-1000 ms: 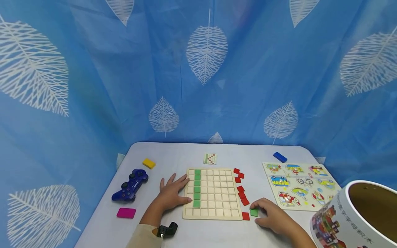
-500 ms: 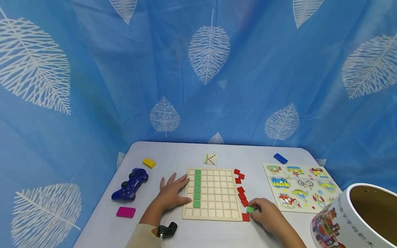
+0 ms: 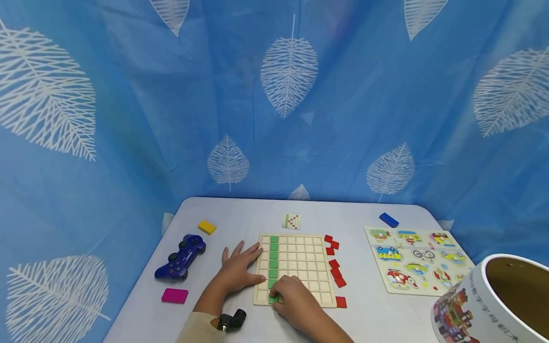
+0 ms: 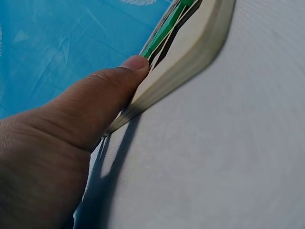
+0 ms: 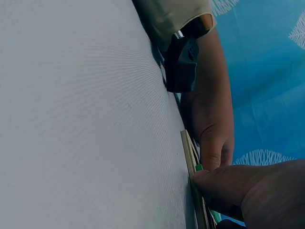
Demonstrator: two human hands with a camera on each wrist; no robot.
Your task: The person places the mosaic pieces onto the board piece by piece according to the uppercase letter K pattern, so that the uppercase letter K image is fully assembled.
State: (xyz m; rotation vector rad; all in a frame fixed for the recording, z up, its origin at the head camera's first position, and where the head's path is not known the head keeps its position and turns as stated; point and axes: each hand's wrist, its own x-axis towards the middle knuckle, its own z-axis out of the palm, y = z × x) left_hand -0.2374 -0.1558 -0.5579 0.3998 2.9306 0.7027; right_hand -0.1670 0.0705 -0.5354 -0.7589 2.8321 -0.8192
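Note:
A wooden grid board (image 3: pixel 315 275) lies mid-table, with several green square tiles (image 3: pixel 273 263) filling its second column from the top. My right hand (image 3: pixel 296 299) pinches a green tile (image 3: pixel 273 299) at the bottom cell of that column, its thumb toward the near edge. That tile (image 5: pixel 198 167) shows just past the thumb in the right wrist view. My left hand (image 3: pixel 235 273) rests at the board's left edge with fingers spread, its thumb on the frame. In the left wrist view the left thumb (image 4: pixel 112 83) touches the board's rim (image 4: pixel 186 71).
Several red tiles (image 3: pixel 334 264) lie along the board's right side. A small pattern card (image 3: pixel 291 221) is behind it. A blue game controller (image 3: pixel 181 257), yellow block (image 3: pixel 207 227) and magenta block (image 3: pixel 174 296) are left; a blue block (image 3: pixel 389 219), vehicle puzzle (image 3: pixel 420 259) and tub (image 3: pixel 461 305) right.
My right hand has picked up the green tile from right of the board and carried it left to the second column's bottom cell. The left hand has stayed in place.

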